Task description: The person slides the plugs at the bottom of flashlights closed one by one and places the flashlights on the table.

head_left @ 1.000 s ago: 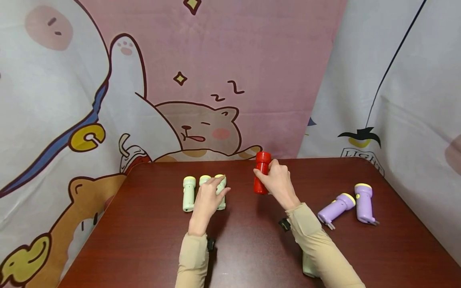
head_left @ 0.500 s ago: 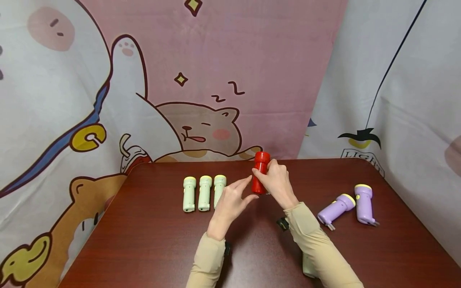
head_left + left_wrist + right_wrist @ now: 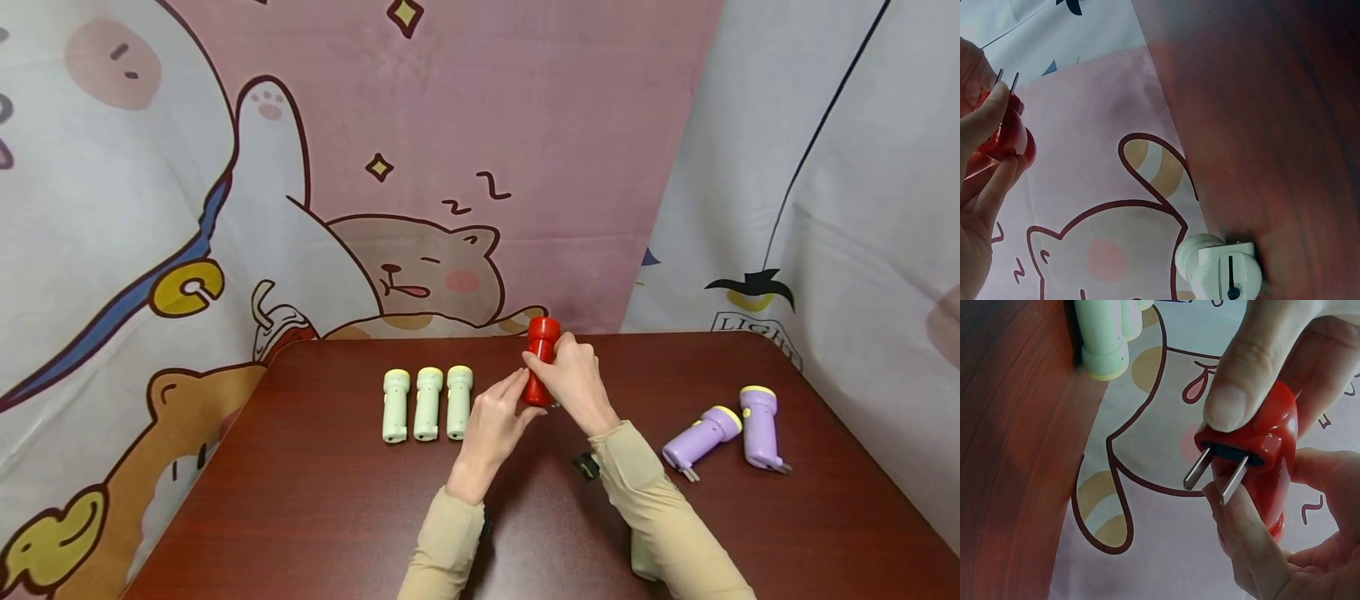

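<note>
A red flashlight (image 3: 543, 331) is held up above the far part of the table, lens end pointing away. My right hand (image 3: 576, 379) grips its body, thumb across the near side. At its tail end my left hand (image 3: 489, 421) pinches it, the thumb (image 3: 1230, 403) lying right beside the plug base in the right wrist view. Two metal plug prongs (image 3: 1235, 480) stick out from that tail. Left of the hands, pale green flashlights (image 3: 427, 404) with yellow rims lie in a row of three, the nearest partly behind my left hand.
Two purple flashlights (image 3: 761, 429) lie at the right, both with prongs out, one slanted. Another pale green flashlight (image 3: 643, 557) shows partly from under my right sleeve. A printed cloth (image 3: 600, 167) hangs behind the far edge of the dark wooden table (image 3: 300, 500).
My left hand has moved right from over the green flashlights to the tail of the red flashlight and taken hold there. My right hand, still gripping it, has shifted slightly left.
</note>
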Action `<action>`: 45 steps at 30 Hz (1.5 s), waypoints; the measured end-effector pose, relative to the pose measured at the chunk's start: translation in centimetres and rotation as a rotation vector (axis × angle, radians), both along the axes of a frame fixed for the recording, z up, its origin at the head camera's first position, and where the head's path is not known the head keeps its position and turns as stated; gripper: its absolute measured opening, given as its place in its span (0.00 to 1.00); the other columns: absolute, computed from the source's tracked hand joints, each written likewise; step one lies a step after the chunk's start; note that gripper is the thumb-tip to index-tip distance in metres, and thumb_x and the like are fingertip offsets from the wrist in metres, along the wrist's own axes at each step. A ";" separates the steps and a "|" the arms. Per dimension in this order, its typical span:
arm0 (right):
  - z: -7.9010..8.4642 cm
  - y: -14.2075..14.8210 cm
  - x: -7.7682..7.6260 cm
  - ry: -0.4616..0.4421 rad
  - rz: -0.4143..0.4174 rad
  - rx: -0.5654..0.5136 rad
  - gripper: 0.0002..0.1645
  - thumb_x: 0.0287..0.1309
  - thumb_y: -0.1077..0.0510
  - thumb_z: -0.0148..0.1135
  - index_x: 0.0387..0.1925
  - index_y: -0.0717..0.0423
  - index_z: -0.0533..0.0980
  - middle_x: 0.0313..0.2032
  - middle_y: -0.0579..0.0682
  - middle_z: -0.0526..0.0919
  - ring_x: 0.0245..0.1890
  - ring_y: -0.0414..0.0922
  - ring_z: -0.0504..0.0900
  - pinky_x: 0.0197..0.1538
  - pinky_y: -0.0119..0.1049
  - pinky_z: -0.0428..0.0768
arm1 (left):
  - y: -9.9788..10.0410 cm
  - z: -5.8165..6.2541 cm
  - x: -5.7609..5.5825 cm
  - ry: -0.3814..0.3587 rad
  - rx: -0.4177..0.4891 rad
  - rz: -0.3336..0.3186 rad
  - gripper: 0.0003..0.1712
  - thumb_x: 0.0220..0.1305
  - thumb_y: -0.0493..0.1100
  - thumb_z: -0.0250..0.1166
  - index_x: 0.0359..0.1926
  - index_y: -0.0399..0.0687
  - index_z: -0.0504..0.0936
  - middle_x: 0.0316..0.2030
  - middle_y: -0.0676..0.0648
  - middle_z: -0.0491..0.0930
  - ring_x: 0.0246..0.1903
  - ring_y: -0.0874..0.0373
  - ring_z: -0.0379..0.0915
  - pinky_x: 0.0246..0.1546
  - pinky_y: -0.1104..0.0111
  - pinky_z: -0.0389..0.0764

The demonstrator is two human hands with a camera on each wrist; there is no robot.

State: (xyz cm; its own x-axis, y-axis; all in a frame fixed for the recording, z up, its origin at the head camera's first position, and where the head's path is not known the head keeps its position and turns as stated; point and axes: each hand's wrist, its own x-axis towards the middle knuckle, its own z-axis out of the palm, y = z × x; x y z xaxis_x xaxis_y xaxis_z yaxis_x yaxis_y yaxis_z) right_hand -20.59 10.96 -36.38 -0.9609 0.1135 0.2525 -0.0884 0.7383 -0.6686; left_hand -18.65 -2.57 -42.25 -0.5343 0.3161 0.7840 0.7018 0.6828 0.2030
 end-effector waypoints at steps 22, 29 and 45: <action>0.1 -0.7 0.2 0.017 -0.013 0.055 0.26 0.54 0.45 0.65 0.33 0.67 0.73 0.23 0.60 0.78 0.17 0.49 0.79 0.25 0.40 0.83 | -0.6 0.1 0.2 -0.021 -0.017 -0.010 0.30 0.43 0.41 0.77 0.50 0.36 0.82 0.45 0.40 0.85 0.41 0.53 0.85 0.44 0.69 0.81; 0.1 -0.8 0.1 0.034 -0.009 0.058 0.26 0.54 0.46 0.65 0.33 0.67 0.73 0.23 0.60 0.78 0.17 0.50 0.79 0.26 0.40 0.83 | -0.8 0.2 0.2 -0.023 -0.031 -0.024 0.28 0.44 0.41 0.76 0.49 0.37 0.82 0.45 0.40 0.84 0.43 0.53 0.84 0.44 0.69 0.81; 0.0 -0.9 0.0 0.020 -0.019 0.067 0.27 0.54 0.45 0.64 0.33 0.68 0.73 0.23 0.61 0.79 0.18 0.52 0.80 0.27 0.42 0.83 | -1.1 0.3 0.1 -0.042 -0.035 -0.058 0.25 0.47 0.38 0.74 0.48 0.34 0.82 0.45 0.38 0.84 0.45 0.50 0.83 0.45 0.67 0.81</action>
